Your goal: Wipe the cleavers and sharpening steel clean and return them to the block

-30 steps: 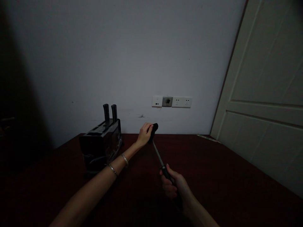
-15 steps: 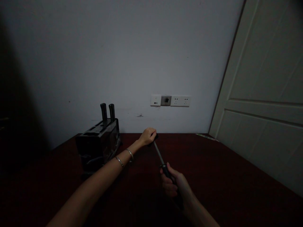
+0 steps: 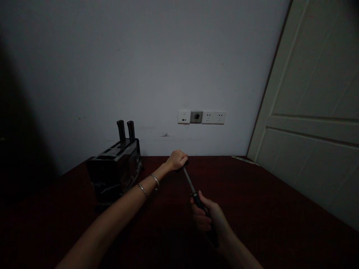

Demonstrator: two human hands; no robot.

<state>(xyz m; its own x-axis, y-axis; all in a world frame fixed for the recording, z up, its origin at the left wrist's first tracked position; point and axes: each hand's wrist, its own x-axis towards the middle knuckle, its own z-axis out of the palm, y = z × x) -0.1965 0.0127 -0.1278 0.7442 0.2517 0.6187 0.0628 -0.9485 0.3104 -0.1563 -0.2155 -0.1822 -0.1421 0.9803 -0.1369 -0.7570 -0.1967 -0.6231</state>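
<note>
My right hand point(image 3: 209, 215) grips the black handle of a honing steel point(image 3: 189, 180), fingers wrapped around it and thumb along the top. Its thin grey rod slants up and left, away from me, past a dark collar. My left hand point(image 3: 177, 160) reaches forward, closed in a fist at the rod's far end. Something dark shows under and beside that fist, too dim to name. The rod's tip is hidden there. Two silvery bangles circle my left wrist and forearm.
A black knife block point(image 3: 114, 164) with two black-handled tools point(image 3: 125, 130) upright in it stands left on the dark red table point(image 3: 252, 201). Behind are a pale wall with sockets point(image 3: 202, 117) and a white panelled door point(image 3: 314, 142). A thin strip point(image 3: 244, 160) lies near the back right edge.
My left hand has shifted very slightly to the right at the rod's end. Both grips look the same. The whole view has tilted a little.
</note>
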